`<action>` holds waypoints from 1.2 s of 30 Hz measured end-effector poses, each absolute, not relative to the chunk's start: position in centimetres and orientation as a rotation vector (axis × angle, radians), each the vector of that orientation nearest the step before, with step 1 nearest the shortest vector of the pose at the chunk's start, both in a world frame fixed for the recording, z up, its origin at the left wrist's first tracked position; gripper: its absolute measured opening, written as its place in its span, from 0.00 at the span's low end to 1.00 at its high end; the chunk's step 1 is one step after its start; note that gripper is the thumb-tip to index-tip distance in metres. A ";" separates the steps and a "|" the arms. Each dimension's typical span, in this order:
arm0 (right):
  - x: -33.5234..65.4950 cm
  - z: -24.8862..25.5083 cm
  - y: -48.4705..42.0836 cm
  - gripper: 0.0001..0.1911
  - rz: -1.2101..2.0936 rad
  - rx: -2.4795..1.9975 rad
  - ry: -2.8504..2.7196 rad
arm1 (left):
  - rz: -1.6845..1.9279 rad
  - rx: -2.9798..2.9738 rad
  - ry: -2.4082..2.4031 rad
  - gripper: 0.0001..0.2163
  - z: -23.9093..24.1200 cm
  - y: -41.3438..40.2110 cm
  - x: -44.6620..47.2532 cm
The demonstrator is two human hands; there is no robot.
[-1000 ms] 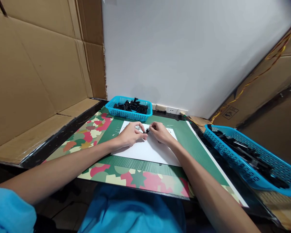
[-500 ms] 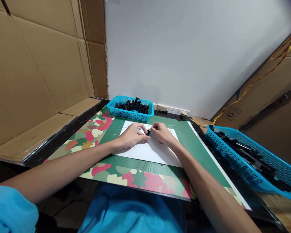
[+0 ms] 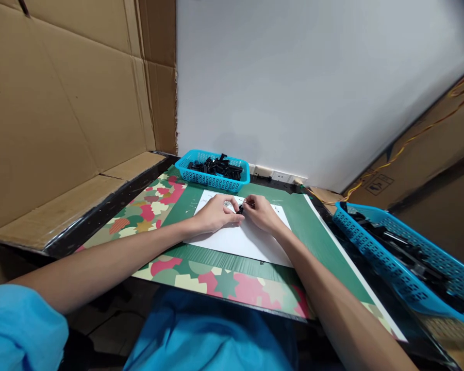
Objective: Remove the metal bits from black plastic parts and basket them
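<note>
Over a white sheet (image 3: 251, 242) both hands meet at a small black part (image 3: 240, 209). My left hand (image 3: 216, 214) holds that part between thumb and forefinger. At its right side, my right hand (image 3: 261, 211) is closed in a pinch, with a thin, light-coloured sliver showing at the fingertips. What that sliver is I cannot make out. Small shiny bits (image 3: 228, 204) lie behind the left fingers, partly hidden. Tiny dark pieces are scattered on the sheet near the right hand.
A blue basket (image 3: 212, 180) heaped with black plastic parts stands at the back. Another blue basket (image 3: 394, 273) with longer black parts sits at the right. A green patterned mat (image 3: 216, 268) covers the table. Cardboard (image 3: 73, 93) walls the left; power sockets (image 3: 280, 176) line the back wall.
The whole view has shifted slightly to the right. My hands keep their hold, and the right fingertips are a little closer to the black part.
</note>
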State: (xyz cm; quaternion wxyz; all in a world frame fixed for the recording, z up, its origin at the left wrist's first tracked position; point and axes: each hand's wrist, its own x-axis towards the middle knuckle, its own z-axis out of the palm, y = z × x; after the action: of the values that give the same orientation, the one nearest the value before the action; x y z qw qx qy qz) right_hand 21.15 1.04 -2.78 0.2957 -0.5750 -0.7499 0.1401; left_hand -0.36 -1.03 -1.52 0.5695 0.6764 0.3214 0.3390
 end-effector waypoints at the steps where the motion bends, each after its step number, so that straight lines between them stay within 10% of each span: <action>1: 21.2 -2.7 1.0 0.10 0.364 -1.530 -2.002 | 0.797 1.585 0.752 0.14 -1.5 -1.1 -0.4; 36: 21.1 -2.5 1.5 0.16 0.726 -1.267 -1.521 | 0.766 1.698 0.685 0.14 -2.1 -0.3 -0.5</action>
State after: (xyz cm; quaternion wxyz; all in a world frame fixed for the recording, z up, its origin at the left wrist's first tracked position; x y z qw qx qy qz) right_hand 21.09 1.49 -2.52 0.4939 -0.5225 -0.6273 0.2993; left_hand -0.50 -0.26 -2.08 0.5467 0.7162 0.2891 0.3234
